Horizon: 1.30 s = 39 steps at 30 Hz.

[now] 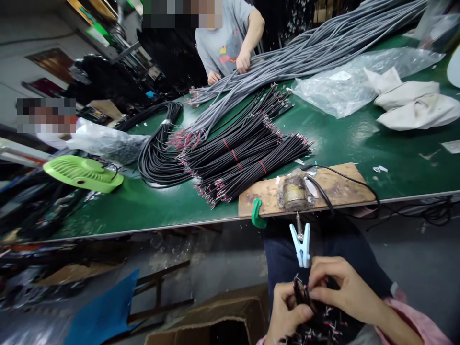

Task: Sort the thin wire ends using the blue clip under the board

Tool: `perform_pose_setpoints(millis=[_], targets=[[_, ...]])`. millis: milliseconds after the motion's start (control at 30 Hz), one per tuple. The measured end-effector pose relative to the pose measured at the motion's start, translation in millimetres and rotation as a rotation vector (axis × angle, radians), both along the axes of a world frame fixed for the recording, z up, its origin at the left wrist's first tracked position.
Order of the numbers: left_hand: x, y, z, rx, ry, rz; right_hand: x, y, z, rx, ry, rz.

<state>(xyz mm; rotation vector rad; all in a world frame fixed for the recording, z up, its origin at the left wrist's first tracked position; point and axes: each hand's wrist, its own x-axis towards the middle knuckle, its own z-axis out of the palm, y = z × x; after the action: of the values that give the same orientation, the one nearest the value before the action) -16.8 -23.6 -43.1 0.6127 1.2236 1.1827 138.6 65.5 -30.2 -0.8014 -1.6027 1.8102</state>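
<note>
Low in front of me, my left hand (pixel 286 311) is closed around a small bunch of black cables (pixel 300 293) with stripped, coloured wire ends. My right hand (pixel 339 285) pinches at the ends of the same bunch, its fingertips partly hidden. More loose cable ends lie below both hands, over my lap. Just above the hands, a light blue clothespin (pixel 302 247) hangs from the metal shaft (pixel 299 225) of a tape-wrapped motor (pixel 294 189). The motor sits on a wooden board (pixel 345 184) at the table edge, beside a green clamp (pixel 257 214).
Tied bundles of black cables (pixel 244 153) and long grey cables (pixel 298 57) cover the green table (pixel 143 211). A person (pixel 230 43) handles the grey cables opposite. A green fan (pixel 82 172), plastic bag (pixel 341 91), white cloth (pixel 420 108), cardboard box (pixel 212 318) and blue chair (pixel 104 311) surround me.
</note>
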Motion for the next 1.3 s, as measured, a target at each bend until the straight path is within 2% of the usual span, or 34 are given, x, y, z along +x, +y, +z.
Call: perform_pose_setpoints(millis=[200,300,567,700,900,1100,1167,1300], targets=[[3,-15,8.2,-0.063,0.105,0.291,3,-1,17.5,0.12,-0.11,-0.019],[5,-15,9.8,-0.058,0.113,0.355,3,-1,21.8,0.155,-0.124,-0.035],[11,-11,13.7,-0.071,0.073,0.332,-7,-4,18.0,0.218,-0.032,-0.162],[14,-11,16.7,-0.138,-0.065,0.352,-8,-4,18.7,0.189,-0.016,-0.142],[19,-9,18.1,-0.145,-0.074,0.398,-5,-2,23.8,0.159,-0.012,-0.143],[7,-7,12.6,-0.034,0.044,0.25,-7,-5,25.6,0.158,-0.017,-0.149],[3,-2,14.1,-0.011,0.087,0.208,-7,-6,25.5,0.099,-0.018,-0.12],[-1,10,23.6,0.185,0.138,0.221,-7,2,24.4,-0.222,0.154,0.092]])
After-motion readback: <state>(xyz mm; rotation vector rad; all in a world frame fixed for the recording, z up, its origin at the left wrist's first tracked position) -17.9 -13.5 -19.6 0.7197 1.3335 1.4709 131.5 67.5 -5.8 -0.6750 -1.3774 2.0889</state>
